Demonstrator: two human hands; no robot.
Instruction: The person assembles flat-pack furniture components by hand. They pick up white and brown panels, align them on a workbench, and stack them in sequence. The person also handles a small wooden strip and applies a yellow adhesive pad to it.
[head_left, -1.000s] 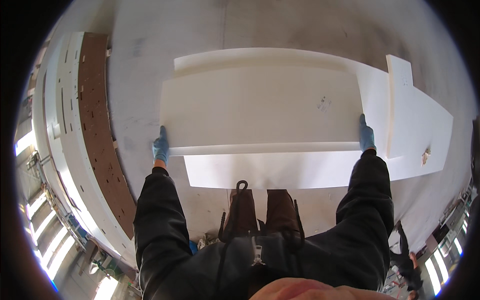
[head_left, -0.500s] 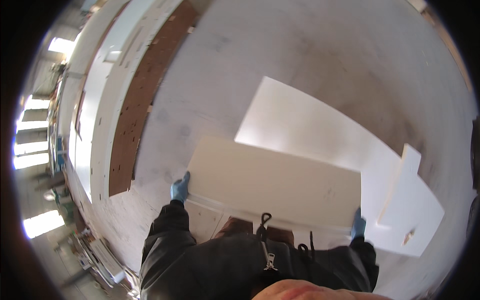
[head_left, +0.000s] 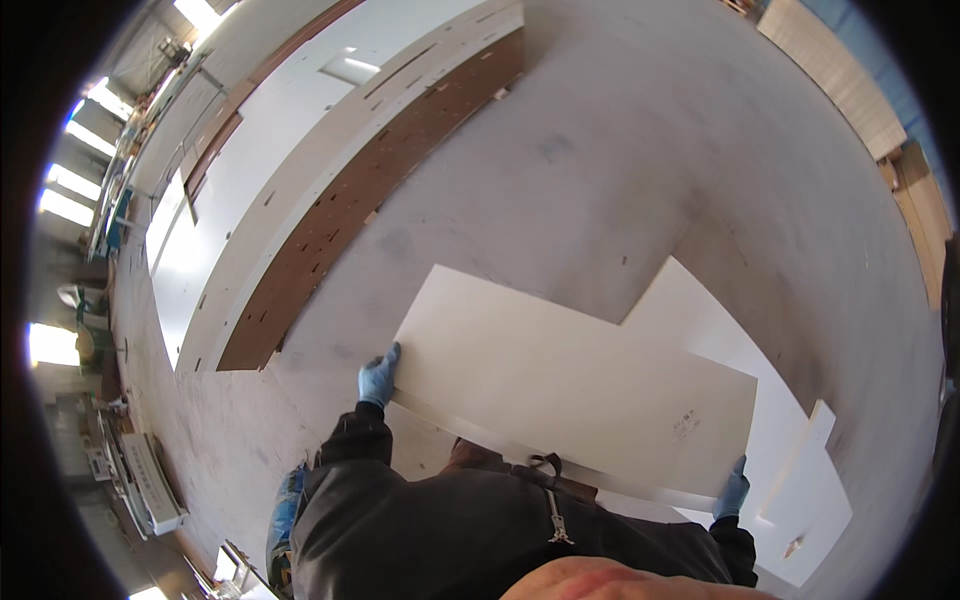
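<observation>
A flat, cream rectangular panel (head_left: 570,375) spans the space before my body, held level-ish between both hands. My left hand (head_left: 378,377), in a blue glove, grips its left end with the thumb on top. At the opposite end my right hand (head_left: 732,490), gloved the same way, is closed on the edge; its fingers are partly hidden. Faint markings show on the panel near that right end. Beyond and partly beneath it is a larger white board (head_left: 720,320) with an upright strip (head_left: 800,455) standing on its right part.
To the left runs a long stack of white boards (head_left: 265,170) with a brown, hole-dotted side (head_left: 370,190). Grey floor (head_left: 560,180) stretches ahead. Wooden boards (head_left: 835,75) lie at the far right. Long metal-looking pieces (head_left: 150,480) lie at the lower left.
The view has turned to the right, so the stack of boards and the white board sit differently in the picture. Both hands still hold the panel, whose right end now appears lower.
</observation>
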